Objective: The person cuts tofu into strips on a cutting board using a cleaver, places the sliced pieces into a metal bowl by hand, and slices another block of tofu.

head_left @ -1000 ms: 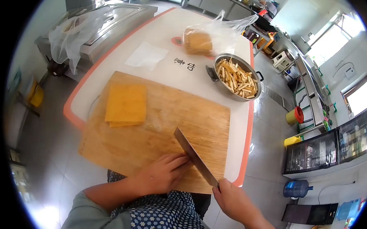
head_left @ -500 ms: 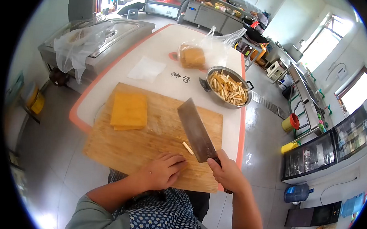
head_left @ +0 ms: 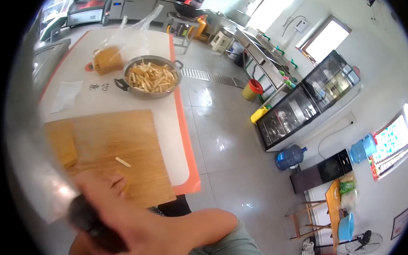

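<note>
Close to the camera, my right hand [head_left: 149,232] is closed round the dark handle of a cleaver [head_left: 93,223]. Its blade is a grey blur along the left side. Behind it, my left hand [head_left: 116,184] is mostly hidden; a few fingertips show low on the wooden cutting board [head_left: 122,128], beside a small yellow piece. One pale strip [head_left: 123,162] lies on the board just beyond those fingertips. Flat yellow sheets, like pressed tofu [head_left: 60,141], rest at the board's left, partly covered by the blur. Beyond the board, a two-handled metal pan [head_left: 153,94] holds many cut strips [head_left: 151,77].
A clear plastic bag [head_left: 137,38] with yellow slabs [head_left: 107,60] stands on the white table [head_left: 175,158], left of the pan. A white sheet [head_left: 66,96] lies near the bag. Tiled floor, a glass-door cabinet [head_left: 288,115] and a water bottle [head_left: 289,157] are to the right.
My right hand has raised the cleaver from over the board up and left, close to the camera. The view has turned right, shifting the table leftward. The strip still lies on the board.
</note>
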`<action>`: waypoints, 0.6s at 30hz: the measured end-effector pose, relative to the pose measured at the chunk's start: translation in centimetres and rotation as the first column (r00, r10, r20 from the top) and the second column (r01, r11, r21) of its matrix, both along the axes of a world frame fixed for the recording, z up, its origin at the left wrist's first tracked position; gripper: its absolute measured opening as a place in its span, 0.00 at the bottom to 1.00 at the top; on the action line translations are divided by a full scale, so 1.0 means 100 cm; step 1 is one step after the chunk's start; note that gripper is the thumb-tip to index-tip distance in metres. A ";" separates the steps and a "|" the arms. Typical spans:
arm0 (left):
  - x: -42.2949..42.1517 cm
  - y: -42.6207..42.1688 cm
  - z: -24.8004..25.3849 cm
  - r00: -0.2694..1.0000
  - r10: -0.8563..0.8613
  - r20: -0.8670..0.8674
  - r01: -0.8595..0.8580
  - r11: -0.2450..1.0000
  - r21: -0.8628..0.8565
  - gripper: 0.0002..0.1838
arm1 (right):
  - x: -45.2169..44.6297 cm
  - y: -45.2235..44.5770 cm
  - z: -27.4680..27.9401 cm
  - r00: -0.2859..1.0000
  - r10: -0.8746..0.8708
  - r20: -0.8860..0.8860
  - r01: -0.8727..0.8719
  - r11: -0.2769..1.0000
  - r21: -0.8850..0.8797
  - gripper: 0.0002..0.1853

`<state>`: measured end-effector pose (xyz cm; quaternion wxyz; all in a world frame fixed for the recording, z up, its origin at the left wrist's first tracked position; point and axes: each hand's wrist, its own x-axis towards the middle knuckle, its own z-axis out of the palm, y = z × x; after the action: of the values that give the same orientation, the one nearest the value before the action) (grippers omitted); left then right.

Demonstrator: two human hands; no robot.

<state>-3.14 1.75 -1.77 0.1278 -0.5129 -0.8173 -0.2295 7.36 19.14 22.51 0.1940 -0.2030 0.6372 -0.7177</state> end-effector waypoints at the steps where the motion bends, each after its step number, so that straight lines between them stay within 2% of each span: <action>1: 0.002 0.006 0.017 0.996 -0.075 0.043 0.068 0.989 0.133 0.22 | -0.002 -0.007 0.003 0.997 -0.006 -0.075 0.012 0.997 0.076 0.41; 2: 0.006 0.009 0.028 0.995 -0.086 0.055 0.078 0.988 0.130 0.22 | -0.005 -0.014 0.006 0.989 -0.008 -0.150 0.031 0.988 0.150 0.40; 3: 0.011 0.011 0.035 0.993 -0.060 0.098 0.046 0.989 0.139 0.22 | -0.005 -0.019 0.007 0.970 0.012 -0.244 -0.038 0.994 -0.103 0.25; 4: 0.015 0.012 0.038 0.990 -0.030 0.141 0.010 0.990 0.143 0.22 | -0.005 -0.025 0.009 0.940 0.047 -0.337 -0.166 0.927 -0.335 0.15; 5: 0.017 0.013 0.038 0.986 -0.018 0.163 -0.009 0.987 0.160 0.22 | -0.005 -0.026 0.011 0.943 0.067 -0.326 -0.212 0.876 -0.434 0.15; 6: 0.019 0.013 0.039 0.985 -0.020 0.173 -0.007 0.988 0.155 0.22 | -0.003 -0.025 0.013 0.955 0.078 -0.287 -0.206 0.868 -0.452 0.16; 9: 0.022 0.015 0.044 0.975 0.006 0.222 -0.042 0.987 0.158 0.22 | 0.000 -0.022 0.017 0.975 0.102 -0.199 -0.186 0.866 -0.463 0.19; 18: 0.019 0.017 0.047 0.985 -0.030 0.167 0.005 0.989 0.150 0.20 | 0.005 -0.022 0.030 0.985 0.140 -0.105 -0.173 0.860 -0.479 0.29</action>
<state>-1.21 3.43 2.97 0.0939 -0.4878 -0.8012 -0.3336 7.86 16.94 25.51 0.1729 -0.3202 0.4237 -0.8295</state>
